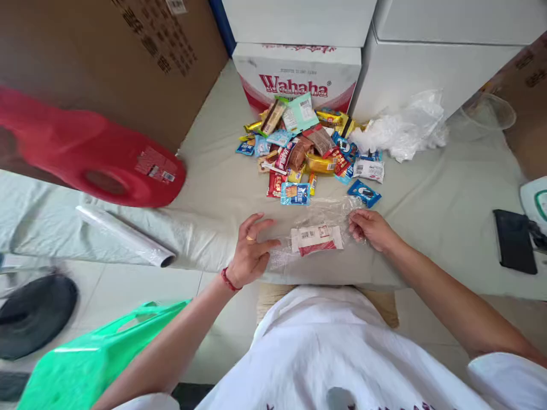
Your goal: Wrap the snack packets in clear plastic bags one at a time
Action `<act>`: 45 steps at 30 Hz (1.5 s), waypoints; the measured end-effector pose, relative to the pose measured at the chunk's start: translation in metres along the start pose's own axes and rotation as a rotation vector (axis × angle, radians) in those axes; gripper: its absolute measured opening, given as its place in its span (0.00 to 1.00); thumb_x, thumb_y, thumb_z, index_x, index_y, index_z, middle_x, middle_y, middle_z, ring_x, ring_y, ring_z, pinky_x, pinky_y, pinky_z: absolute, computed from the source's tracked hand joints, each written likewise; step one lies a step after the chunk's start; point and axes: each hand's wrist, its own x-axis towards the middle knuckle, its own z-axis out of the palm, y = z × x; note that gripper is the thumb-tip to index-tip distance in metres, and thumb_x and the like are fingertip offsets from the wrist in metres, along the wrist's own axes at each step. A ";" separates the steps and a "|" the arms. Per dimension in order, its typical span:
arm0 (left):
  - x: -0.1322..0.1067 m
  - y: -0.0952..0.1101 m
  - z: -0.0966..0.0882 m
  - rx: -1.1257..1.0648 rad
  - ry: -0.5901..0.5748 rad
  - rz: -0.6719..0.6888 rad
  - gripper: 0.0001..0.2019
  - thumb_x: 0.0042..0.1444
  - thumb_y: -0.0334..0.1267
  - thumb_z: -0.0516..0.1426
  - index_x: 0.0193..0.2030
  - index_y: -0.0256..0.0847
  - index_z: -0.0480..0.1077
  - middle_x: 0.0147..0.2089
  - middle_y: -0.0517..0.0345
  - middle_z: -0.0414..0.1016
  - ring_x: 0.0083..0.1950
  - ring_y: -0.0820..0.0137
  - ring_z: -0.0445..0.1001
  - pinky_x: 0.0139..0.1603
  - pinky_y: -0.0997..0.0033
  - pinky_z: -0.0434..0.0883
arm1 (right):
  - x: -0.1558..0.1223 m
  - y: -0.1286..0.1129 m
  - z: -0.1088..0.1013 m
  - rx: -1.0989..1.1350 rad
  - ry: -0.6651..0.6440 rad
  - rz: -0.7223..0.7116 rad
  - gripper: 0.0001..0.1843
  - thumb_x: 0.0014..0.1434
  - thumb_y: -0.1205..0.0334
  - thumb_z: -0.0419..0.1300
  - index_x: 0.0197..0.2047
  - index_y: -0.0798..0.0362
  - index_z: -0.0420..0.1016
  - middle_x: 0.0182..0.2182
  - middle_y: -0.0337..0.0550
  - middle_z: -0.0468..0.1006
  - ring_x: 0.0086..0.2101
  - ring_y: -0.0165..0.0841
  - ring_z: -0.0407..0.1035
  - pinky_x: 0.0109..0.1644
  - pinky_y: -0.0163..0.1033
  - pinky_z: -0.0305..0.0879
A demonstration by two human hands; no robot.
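My right hand (pixel 371 229) pinches the film (pixel 333 209) by its edge; my left hand (pixel 253 250) is spread at the far end, contact unclear. Packet (pixel 317 238) between them, in or on film, can't tell. Best kept lightly taut.

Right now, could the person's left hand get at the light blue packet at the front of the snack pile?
Probably yes: the left hand is close by, loosely open, and the light blue packet lies at the front of the snack pile, with only tablecloth showing between them.
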 end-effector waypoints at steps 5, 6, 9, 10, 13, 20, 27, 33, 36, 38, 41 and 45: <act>0.029 0.006 0.009 -0.101 -0.099 -0.280 0.32 0.59 0.48 0.59 0.70 0.44 0.63 0.66 0.43 0.66 0.64 0.54 0.67 0.65 0.47 0.67 | 0.000 0.003 0.000 0.006 0.003 0.013 0.18 0.48 0.47 0.69 0.29 0.51 0.70 0.20 0.35 0.73 0.17 0.26 0.63 0.18 0.32 0.61; 0.035 0.007 0.013 -0.102 -0.144 -0.326 0.37 0.56 0.51 0.61 0.71 0.43 0.60 0.62 0.43 0.69 0.58 0.56 0.72 0.61 0.49 0.70 | 0.000 0.003 0.000 0.005 0.002 0.014 0.18 0.48 0.47 0.69 0.29 0.51 0.70 0.20 0.35 0.73 0.17 0.26 0.63 0.18 0.32 0.61; 0.046 0.008 0.024 -0.105 -0.241 -0.503 0.22 0.57 0.49 0.59 0.56 0.43 0.73 0.41 0.55 0.78 0.38 0.64 0.75 0.46 0.61 0.72 | -0.001 0.002 0.000 -0.002 0.002 0.016 0.18 0.49 0.47 0.69 0.29 0.51 0.70 0.21 0.36 0.73 0.18 0.27 0.64 0.18 0.32 0.62; 0.047 0.007 0.026 -0.120 -0.225 -0.583 0.16 0.60 0.47 0.56 0.48 0.43 0.76 0.33 0.58 0.77 0.34 0.67 0.73 0.41 0.65 0.70 | -0.001 0.001 -0.001 -0.005 0.004 0.017 0.18 0.49 0.47 0.69 0.30 0.51 0.70 0.21 0.36 0.73 0.18 0.27 0.64 0.18 0.32 0.62; 0.043 -0.002 0.025 -0.120 -0.110 -0.803 0.15 0.63 0.47 0.52 0.33 0.43 0.74 0.24 0.62 0.70 0.28 0.70 0.68 0.32 0.70 0.64 | -0.002 0.001 -0.001 -0.007 0.003 0.018 0.18 0.49 0.47 0.69 0.29 0.51 0.70 0.21 0.36 0.73 0.18 0.26 0.64 0.18 0.32 0.62; 0.006 -0.026 0.025 0.350 0.129 -0.606 0.11 0.56 0.38 0.59 0.47 0.42 0.73 0.45 0.46 0.75 0.50 0.55 0.73 0.50 0.53 0.70 | -0.001 0.003 -0.002 -0.001 0.004 0.017 0.18 0.51 0.47 0.68 0.30 0.52 0.70 0.21 0.36 0.73 0.18 0.26 0.64 0.18 0.32 0.61; -0.004 -0.026 0.011 0.159 -0.255 0.049 0.19 0.49 0.28 0.57 0.45 0.54 0.79 0.60 0.57 0.77 0.70 0.55 0.64 0.73 0.41 0.52 | -0.002 0.002 -0.002 0.015 -0.004 0.014 0.18 0.50 0.47 0.69 0.29 0.52 0.70 0.21 0.36 0.73 0.18 0.26 0.63 0.18 0.32 0.61; -0.006 -0.028 -0.015 0.128 -0.512 0.035 0.39 0.52 0.49 0.61 0.72 0.47 0.62 0.79 0.47 0.50 0.80 0.42 0.37 0.76 0.34 0.37 | -0.003 0.002 -0.004 0.025 0.006 0.021 0.19 0.49 0.46 0.70 0.29 0.52 0.71 0.21 0.37 0.74 0.18 0.27 0.64 0.18 0.32 0.62; -0.016 -0.028 -0.012 0.184 -0.524 0.045 0.55 0.47 0.67 0.62 0.77 0.42 0.51 0.80 0.40 0.46 0.80 0.38 0.35 0.76 0.33 0.34 | -0.002 0.002 -0.003 0.029 0.012 0.020 0.20 0.48 0.46 0.71 0.29 0.52 0.71 0.21 0.37 0.74 0.18 0.26 0.64 0.18 0.32 0.61; -0.023 -0.026 -0.006 0.213 -0.493 0.058 0.62 0.42 0.75 0.61 0.78 0.40 0.50 0.80 0.37 0.46 0.80 0.36 0.35 0.75 0.31 0.33 | -0.002 0.001 -0.003 0.030 0.014 0.021 0.20 0.47 0.45 0.72 0.29 0.52 0.71 0.21 0.37 0.74 0.18 0.26 0.64 0.18 0.32 0.61; -0.028 -0.021 0.003 0.246 -0.376 0.046 0.56 0.45 0.74 0.61 0.74 0.39 0.59 0.78 0.36 0.51 0.80 0.36 0.36 0.75 0.30 0.32 | -0.002 0.000 -0.002 0.028 0.017 0.027 0.21 0.47 0.45 0.72 0.28 0.52 0.71 0.21 0.37 0.74 0.18 0.26 0.63 0.19 0.32 0.61; -0.022 -0.012 0.004 0.178 -0.190 -0.035 0.14 0.63 0.51 0.58 0.47 0.49 0.81 0.74 0.52 0.63 0.81 0.45 0.37 0.76 0.31 0.37 | -0.005 -0.003 -0.001 0.017 0.020 0.028 0.23 0.46 0.43 0.73 0.28 0.52 0.71 0.21 0.37 0.74 0.18 0.26 0.63 0.19 0.32 0.61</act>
